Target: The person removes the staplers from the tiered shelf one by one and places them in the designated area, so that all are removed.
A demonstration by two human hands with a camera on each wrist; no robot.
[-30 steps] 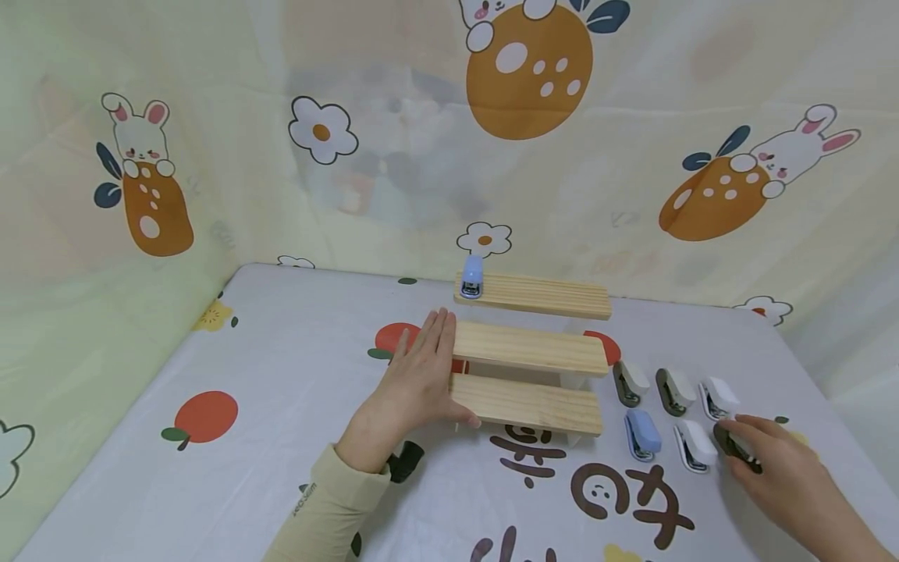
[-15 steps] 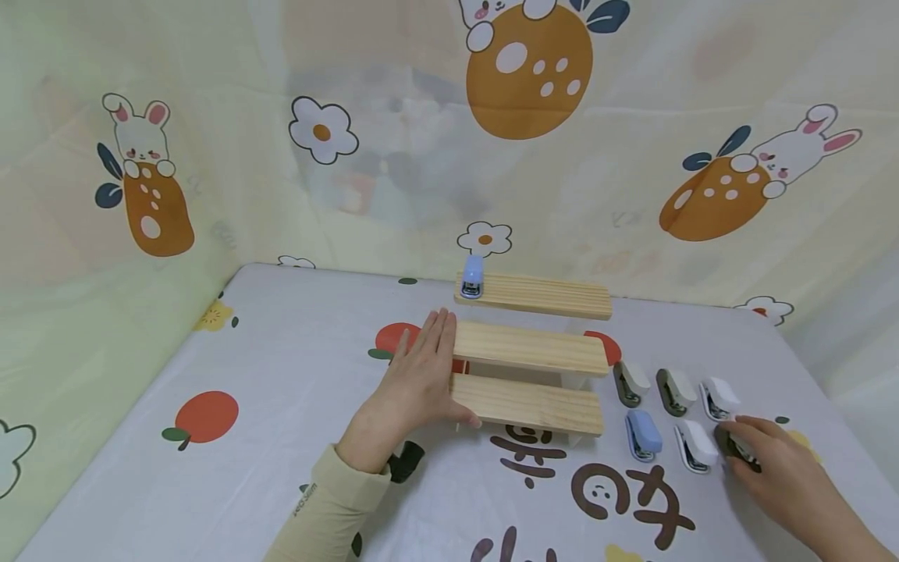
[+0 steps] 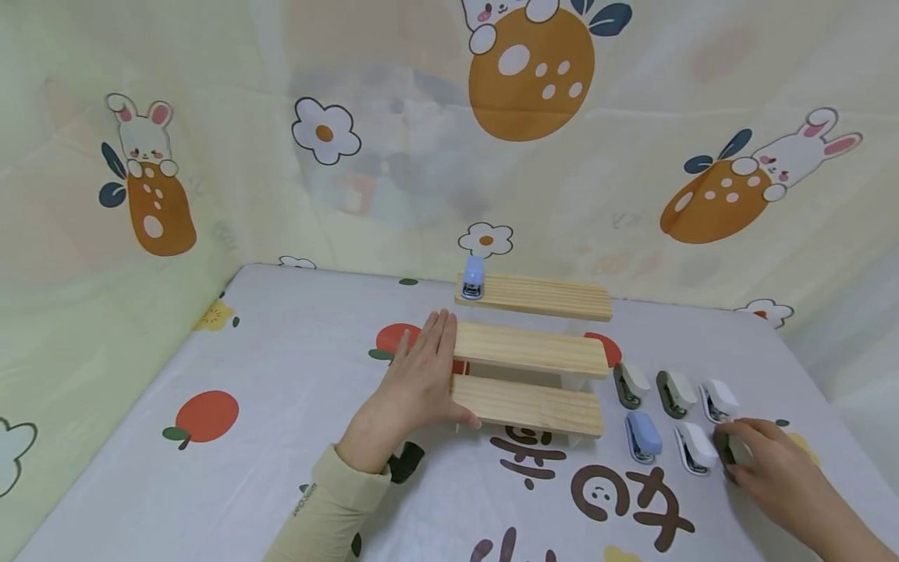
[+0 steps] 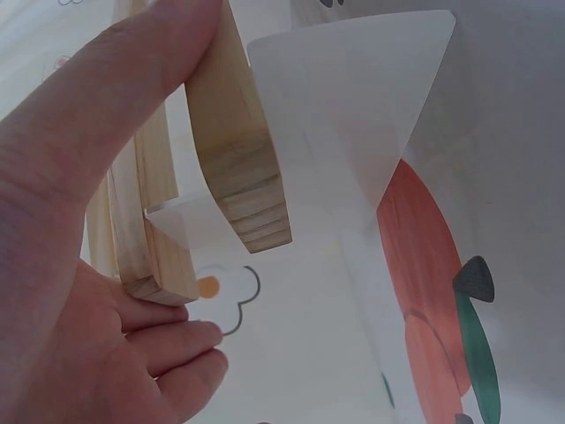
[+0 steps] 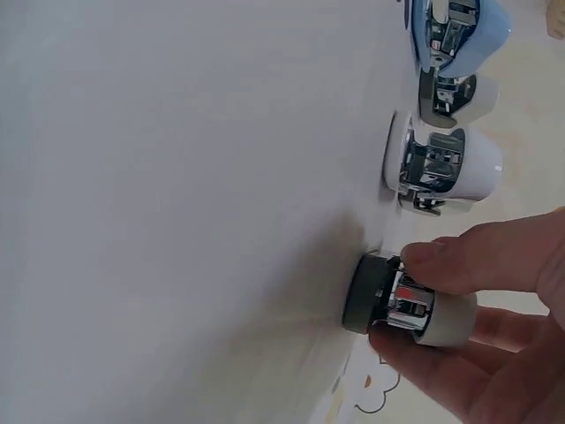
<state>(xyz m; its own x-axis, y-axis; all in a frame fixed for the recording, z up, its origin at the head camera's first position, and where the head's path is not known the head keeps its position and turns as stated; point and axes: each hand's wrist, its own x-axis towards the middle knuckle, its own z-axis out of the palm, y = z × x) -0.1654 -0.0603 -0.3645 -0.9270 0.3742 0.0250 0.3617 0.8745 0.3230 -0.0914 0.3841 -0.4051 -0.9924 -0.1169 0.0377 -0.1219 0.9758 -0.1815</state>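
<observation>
My left hand point(image 3: 414, 375) rests with straight fingers against the left ends of a stepped wooden rack point(image 3: 530, 349), thumb at the front of its lowest board point(image 4: 237, 150). A small blue stapler point(image 3: 474, 278) stands at the left of the top board. On the right, my right hand point(image 3: 779, 468) pinches a mini stapler point(image 5: 446, 320) with a dark grey base and light grey top between thumb and fingers, low over the cloth. Just left of it lies a white stapler point(image 3: 695, 447), then a blue stapler point(image 3: 643, 435).
Behind these, a row holds two grey-and-white staplers point(image 3: 630, 384) and a white stapler point(image 3: 719, 400). A translucent side panel point(image 4: 344, 97) supports the rack's boards. A printed cloth point(image 3: 295, 328) covers the table, and a patterned curtain point(image 3: 393, 195) hangs behind.
The stapler in my right hand has turned slightly, showing more of its light top; the fingers shifted a little with it. My left hand and the rack stay put.
</observation>
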